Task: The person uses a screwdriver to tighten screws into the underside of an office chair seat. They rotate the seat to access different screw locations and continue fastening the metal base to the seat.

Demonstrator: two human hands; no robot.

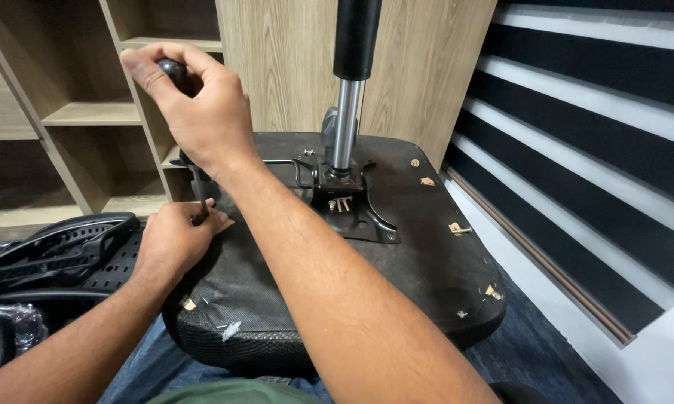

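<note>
Two hands work a screwdriver on the bottom of an upside-down chair seat.

The black chair seat [397,269] lies bottom up, and its shiny metal post [346,123] sticks straight up from a black metal plate [350,207] in the middle. Left of the post, the right hand [198,105] is closed tight around the black handle on top of the screwdriver [196,179], which stands up straight. Lower down, also left of the post, the left hand [174,236] rests on the seat with its fingers pinched together around the screwdriver's thin tip. A black plastic chair back [56,251] lies far left of the post, and wooden shelves [90,112] stand behind it.
</note>
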